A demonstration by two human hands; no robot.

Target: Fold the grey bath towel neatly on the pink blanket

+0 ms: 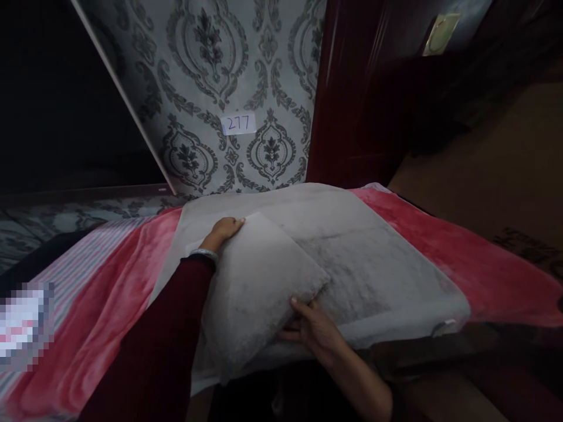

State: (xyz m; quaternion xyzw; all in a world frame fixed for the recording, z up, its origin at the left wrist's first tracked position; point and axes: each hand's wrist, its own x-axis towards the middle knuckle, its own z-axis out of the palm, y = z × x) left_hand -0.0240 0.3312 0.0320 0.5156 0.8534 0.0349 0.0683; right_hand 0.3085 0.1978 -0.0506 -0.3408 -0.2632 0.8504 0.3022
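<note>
A gray plush piece (259, 275) lies on the left part of a larger gray cloth (387, 246), one corner reaching toward that cloth's near edge. The right hand (314, 325) pinches the piece's right-hand edge, thumb on top and fingers underneath; the left hand (226, 227), below a bracelet (204, 253), lies at its far corner, and I cannot tell whether those fingers pinch it. The gray cloth bears a small white tag (445, 324) near its right front corner, too small to read. Red plush fabric (440, 252) shows on both sides of the gray cloth, with striped fabric (88, 252) farther left. Beyond the gray cloth, a white paper label (238, 123) on patterned wallpaper (206, 53) reads "277", handwritten. Right of the gray cloth, brown cardboard (492, 164) carries dark lettering (523, 240), too dim to read.
</note>
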